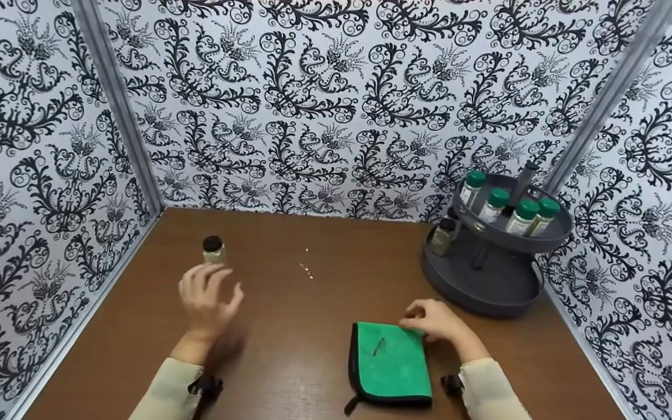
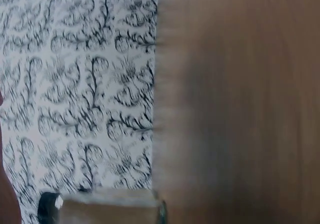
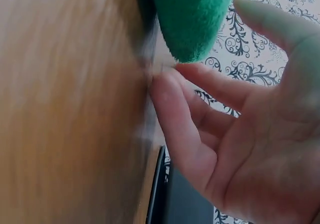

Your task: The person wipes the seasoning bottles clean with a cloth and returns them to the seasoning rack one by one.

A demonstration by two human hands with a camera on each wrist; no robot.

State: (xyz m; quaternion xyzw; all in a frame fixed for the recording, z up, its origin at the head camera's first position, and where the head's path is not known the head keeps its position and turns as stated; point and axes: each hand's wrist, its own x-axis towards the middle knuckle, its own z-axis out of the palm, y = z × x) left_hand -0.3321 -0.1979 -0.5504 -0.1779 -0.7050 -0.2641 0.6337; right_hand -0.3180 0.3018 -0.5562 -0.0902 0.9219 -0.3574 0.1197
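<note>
In the head view my left hand is at the left, fingers spread and loosely bent, holding nothing. Just beyond its fingers stands a small jar with a black cap; whether they touch cannot be told. The same jar shows sideways and blurred at the bottom of the left wrist view. A folded green cloth with black edging lies front right of centre, with a dark mark on it. My right hand is at its far right corner. In the right wrist view the fuzzy cloth comes between thumb and bent fingers, without a visible pinch.
A dark two-tier round rack stands at the back right. Several green-capped jars are on its upper tier; a black-capped jar is on the lower. Small whitish bits lie mid-table. Patterned walls enclose the brown table.
</note>
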